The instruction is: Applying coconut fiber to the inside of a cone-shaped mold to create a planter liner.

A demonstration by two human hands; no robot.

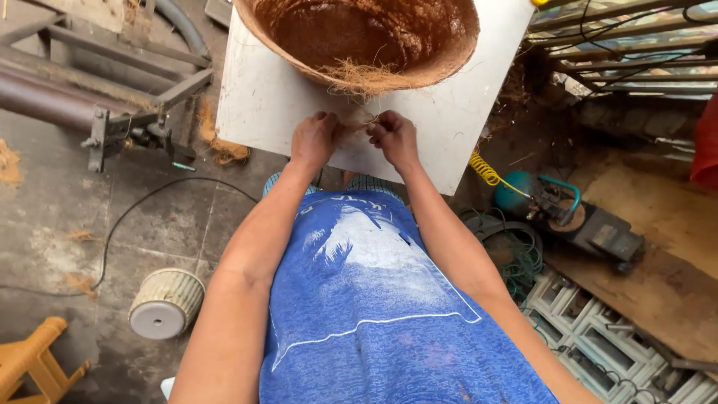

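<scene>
Both hands are down at the near edge of the white board [254, 97], working a thin tuft of brown fibre [357, 126] between them. The left hand [314, 140] is curled closed, fingers pinched on one end of the tuft; the right hand [394, 137] is clenched on the other end, knuckles up. The tuft sits between the 2 fists, resting on the board, just near of the big brown fibre bowl [366, 37].

That bowl sits at the far side of the board, and a fringe of loose strands [366, 76] hangs off its near rim, right above the hands. Here is the risk as I judge it: the strands look thin and dry, so a hard tug could snap the tuft or pull it out of a pinch. If the tuft is joined to that fringe, which I cannot tell, a pull toward the body could drag the bowl over the board's near edge.

The floor is another worry. A black cable [149, 202] loops on the floor to the left, near a white spool [166, 303], and a yellow coiled hose [485, 170] hangs at the right of the board. A careless step could catch either one.
</scene>
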